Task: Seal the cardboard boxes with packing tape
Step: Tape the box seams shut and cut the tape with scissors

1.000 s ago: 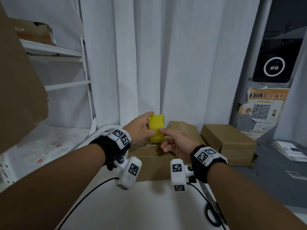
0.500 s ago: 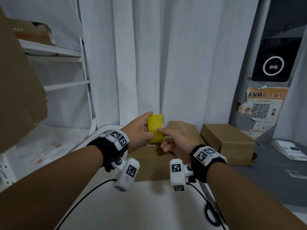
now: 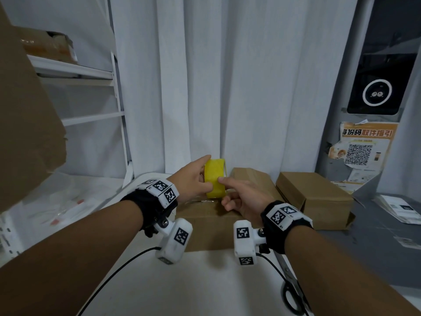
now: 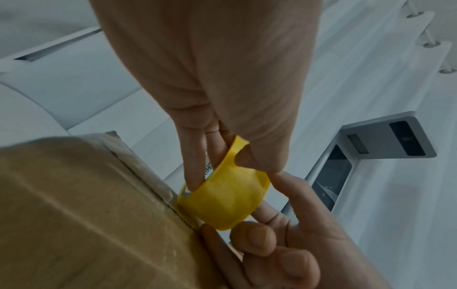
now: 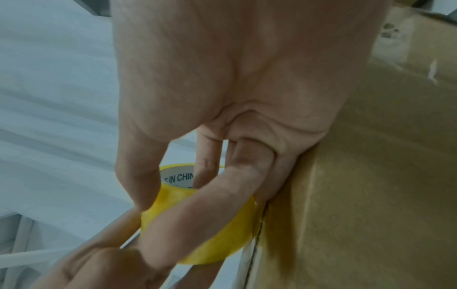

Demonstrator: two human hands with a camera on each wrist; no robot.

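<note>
A: What do the fingers do now?

B: The left hand (image 3: 191, 179) grips the tape roll (image 3: 215, 178): the thumb lies on the yellow outer band and the fingers (image 4: 195, 176) reach into the core. The right hand (image 3: 245, 196) has its index fingertip laid against the outer band, and the other fingers are curled under the roll. I think it searches for the loose end of the tape. Whether it already pinches that end, I cannot tell.

A: Where is the roll?

B: It stands on edge, just above the top of the near cardboard box (image 3: 205, 215), close to the seam between the flaps. A second box (image 3: 312, 192) lies to the right on the grey table (image 3: 376, 236), apart from the hands.

A: How will the roll handle?

B: I judge it light and stiff, because of the paper core. The outer band looks smooth and probably slippery, so the hold through the core is the safe one. The free end will be thin and sticky; it should be pinched at the edge only.

A: Anything more?

B: Scissors (image 3: 290, 293) lie near the right forearm, on the white surface.
</note>
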